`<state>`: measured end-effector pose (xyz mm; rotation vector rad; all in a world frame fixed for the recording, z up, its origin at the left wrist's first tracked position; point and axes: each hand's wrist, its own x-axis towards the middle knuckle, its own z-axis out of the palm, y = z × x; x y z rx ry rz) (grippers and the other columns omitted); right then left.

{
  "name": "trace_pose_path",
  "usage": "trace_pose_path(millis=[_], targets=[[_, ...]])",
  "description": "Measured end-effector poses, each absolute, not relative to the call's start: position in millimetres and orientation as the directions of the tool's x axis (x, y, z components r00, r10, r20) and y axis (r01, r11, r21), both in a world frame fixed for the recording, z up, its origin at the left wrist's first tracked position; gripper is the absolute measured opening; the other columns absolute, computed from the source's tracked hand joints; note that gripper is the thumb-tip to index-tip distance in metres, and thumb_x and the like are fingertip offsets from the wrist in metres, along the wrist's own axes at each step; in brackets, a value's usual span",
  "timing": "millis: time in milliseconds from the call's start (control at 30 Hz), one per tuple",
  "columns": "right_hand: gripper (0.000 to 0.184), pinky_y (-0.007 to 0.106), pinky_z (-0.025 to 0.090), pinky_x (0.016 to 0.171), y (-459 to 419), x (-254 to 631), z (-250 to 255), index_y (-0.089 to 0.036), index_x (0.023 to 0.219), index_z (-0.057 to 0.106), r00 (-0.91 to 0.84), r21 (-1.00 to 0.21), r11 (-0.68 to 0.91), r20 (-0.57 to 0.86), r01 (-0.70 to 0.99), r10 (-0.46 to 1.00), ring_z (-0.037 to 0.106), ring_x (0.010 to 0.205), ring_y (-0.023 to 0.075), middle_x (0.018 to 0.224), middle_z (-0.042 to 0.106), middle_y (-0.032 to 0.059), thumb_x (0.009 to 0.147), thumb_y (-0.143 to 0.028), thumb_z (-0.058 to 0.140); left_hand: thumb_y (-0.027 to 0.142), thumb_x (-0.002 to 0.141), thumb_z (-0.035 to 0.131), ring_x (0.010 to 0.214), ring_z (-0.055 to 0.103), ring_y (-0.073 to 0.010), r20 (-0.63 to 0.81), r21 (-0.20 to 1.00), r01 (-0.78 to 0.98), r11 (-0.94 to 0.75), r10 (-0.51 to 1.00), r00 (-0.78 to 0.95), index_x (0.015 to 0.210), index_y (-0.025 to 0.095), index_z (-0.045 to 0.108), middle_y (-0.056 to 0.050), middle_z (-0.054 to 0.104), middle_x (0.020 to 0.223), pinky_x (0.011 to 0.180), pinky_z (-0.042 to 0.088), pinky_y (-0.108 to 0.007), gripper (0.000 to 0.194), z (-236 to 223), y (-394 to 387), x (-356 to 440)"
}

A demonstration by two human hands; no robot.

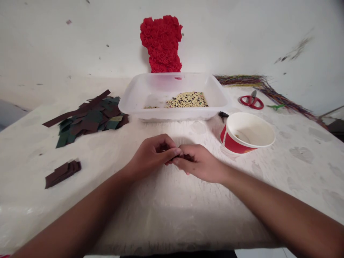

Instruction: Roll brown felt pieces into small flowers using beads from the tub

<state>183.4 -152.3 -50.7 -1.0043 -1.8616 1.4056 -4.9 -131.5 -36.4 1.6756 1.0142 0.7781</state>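
My left hand [157,154] and my right hand [197,161] meet over the table, in front of a translucent white tub [172,114]. Thumbs and fingers of both are pinched together, fingertips touching. Whatever sits between them is hidden or too small to name. Small pale beads [189,99] mixed with dark ones lie inside the tub. To the right of my right hand stands a red and white paper bowl [239,143] with a few tiny bits at its bottom. A small stack of dark brown pieces [63,173] lies left of my left arm.
A pile of dark green and brown cut pieces [91,118] lies at left. Red roses massed in a block [162,44] stand behind the tub by the wall. Red-handled scissors [252,101], a green tool [276,106] and bundled thin coloured wires [239,80] lie at back right.
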Motion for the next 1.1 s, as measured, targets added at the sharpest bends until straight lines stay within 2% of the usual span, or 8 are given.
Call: trace_pose_path(millis=[167, 300, 400, 700, 967, 1100], targets=[[0.024, 0.025, 0.04, 0.055, -154.1, 180.3, -52.2, -0.018, 0.079, 0.059, -0.472, -0.973, 0.13, 0.025, 0.192, 0.881, 0.05, 0.06, 0.0105, 0.072, 0.06, -0.0004, 0.089, -0.04, 0.057, 0.032, 0.083, 0.067, 0.056, 0.058, -0.0095, 0.019, 0.963, 0.235, -0.129, 0.908, 0.418, 0.073, 0.016, 0.059, 0.002, 0.061, 0.061, 0.051, 0.047, -0.019, 0.021, -36.9, -131.5, -4.7], [0.029, 0.024, 0.04, 0.051, -153.5, 179.4, -53.6, -0.019, 0.071, 0.051, -0.45, -0.986, 0.094, 0.021, 0.14, 0.893, 0.05, 0.055, 0.0102, 0.063, 0.056, -0.0025, 0.09, -0.041, 0.057, 0.033, 0.084, 0.066, 0.055, 0.059, -0.0097, -0.008, 0.968, 0.232, -0.101, 0.904, 0.428, 0.07, 0.016, 0.06, 0.002, 0.061, 0.06, 0.052, 0.048, -0.02, 0.023, -37.2, -130.2, -6.7], [0.03, 0.022, 0.041, 0.048, -152.5, 179.7, -53.6, -0.019, 0.07, 0.052, -0.447, -0.992, 0.042, -0.016, 0.12, 0.895, 0.05, 0.053, 0.0095, 0.063, 0.056, -0.0023, 0.089, -0.042, 0.057, 0.035, 0.085, 0.064, 0.054, 0.058, -0.0093, -0.018, 0.967, 0.235, -0.097, 0.896, 0.443, 0.07, 0.015, 0.061, 0.001, 0.062, 0.059, 0.052, 0.048, -0.019, 0.025, -36.8, -128.9, -8.0], [0.035, 0.021, 0.041, 0.045, -149.3, 182.1, -53.0, -0.018, 0.067, 0.053, -0.401, -0.989, 0.002, -0.059, 0.15, 0.914, 0.053, 0.048, 0.0084, 0.062, 0.057, -0.0024, 0.09, -0.045, 0.055, 0.036, 0.089, 0.059, 0.054, 0.056, -0.0086, 0.019, 0.939, 0.301, -0.167, 0.899, 0.438, 0.067, 0.016, 0.065, 0.001, 0.062, 0.059, 0.053, 0.046, -0.019, 0.03, -31.0, -131.4, -6.4], [0.03, 0.021, 0.031, 0.045, -152.9, 177.4, -55.8, -0.019, 0.065, 0.052, -0.337, -0.965, 0.138, 0.057, 0.223, 0.94, 0.041, 0.051, 0.0076, 0.057, 0.048, -0.005, 0.083, -0.038, 0.065, 0.033, 0.085, 0.065, 0.05, 0.054, -0.0074, 0.0, 0.937, 0.319, -0.142, 0.914, 0.405, 0.064, 0.015, 0.062, 0.003, 0.058, 0.052, 0.049, 0.043, -0.017, 0.028, -35.5, -133.7, -4.5], [0.028, 0.022, 0.032, 0.048, -154.4, 175.7, -56.9, -0.019, 0.067, 0.049, -0.286, -0.959, 0.175, 0.107, 0.225, 0.952, 0.041, 0.054, 0.0083, 0.059, 0.048, -0.0055, 0.082, -0.036, 0.066, 0.036, 0.09, 0.056, 0.049, 0.052, -0.0071, -0.006, 0.924, 0.347, -0.161, 0.901, 0.435, 0.061, 0.015, 0.059, 0.003, 0.057, 0.051, 0.049, 0.041, -0.018, 0.035, -36.7, -133.9, -4.3]])
